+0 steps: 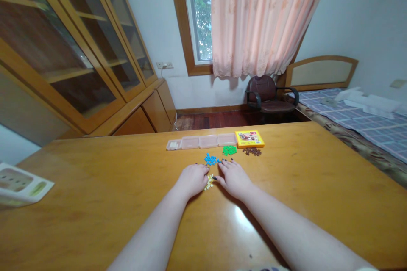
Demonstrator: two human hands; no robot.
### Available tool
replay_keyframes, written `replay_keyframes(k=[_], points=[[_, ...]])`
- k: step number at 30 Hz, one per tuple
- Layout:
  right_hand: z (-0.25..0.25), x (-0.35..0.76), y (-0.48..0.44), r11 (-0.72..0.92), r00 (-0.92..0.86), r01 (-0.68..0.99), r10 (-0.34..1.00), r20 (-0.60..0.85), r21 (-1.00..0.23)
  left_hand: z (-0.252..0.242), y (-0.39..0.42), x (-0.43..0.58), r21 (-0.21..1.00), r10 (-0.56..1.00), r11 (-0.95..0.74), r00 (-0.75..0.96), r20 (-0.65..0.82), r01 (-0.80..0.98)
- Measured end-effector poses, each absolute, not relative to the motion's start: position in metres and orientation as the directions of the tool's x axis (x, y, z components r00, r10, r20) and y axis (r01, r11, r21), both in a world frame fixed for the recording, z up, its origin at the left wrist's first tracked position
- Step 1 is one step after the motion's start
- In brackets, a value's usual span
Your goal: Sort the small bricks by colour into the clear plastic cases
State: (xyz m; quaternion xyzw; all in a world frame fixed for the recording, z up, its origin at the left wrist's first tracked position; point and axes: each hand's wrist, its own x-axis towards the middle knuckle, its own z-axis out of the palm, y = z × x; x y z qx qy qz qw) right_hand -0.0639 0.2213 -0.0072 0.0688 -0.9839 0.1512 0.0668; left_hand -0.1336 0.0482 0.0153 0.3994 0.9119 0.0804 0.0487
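Observation:
My left hand (pixel 193 179) and my right hand (pixel 233 176) lie palm down side by side on the wooden table (pixel 95 186), fingers stretched forward. Between them sits a small heap of pale yellow pieces (pixel 209 182), touched by both thumbs. Just beyond the fingertips lies a heap of blue pieces (pixel 211 160). Farther back are green pieces (pixel 229 150) and brown pieces (pixel 252 151). Neither hand grips anything.
A row of clear plastic compartment boxes (pixel 200 142) and a yellow box (pixel 249 139) stand behind the heaps. A white carton (pixel 19 184) lies at the table's left edge. Beyond the table are a chair (pixel 270 97), a bed (pixel 359 123) and glass cabinets (pixel 79 51).

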Motion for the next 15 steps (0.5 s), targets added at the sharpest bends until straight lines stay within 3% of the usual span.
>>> replay_keyframes(k=[7, 15], points=[[-0.016, -0.062, 0.219, 0.956, -0.988, -0.127, -0.097, 0.121, -0.265, 0.018, 0.050, -0.131, 0.172, 0.784, 0.608, -0.620, 0.025, 0.775], [-0.023, -0.077, 0.223, 0.931, -0.975, -0.221, -0.209, 0.070, -0.290, 0.009, 0.053, -0.141, 0.158, 0.758, 0.636, -0.650, 0.058, 0.755]])
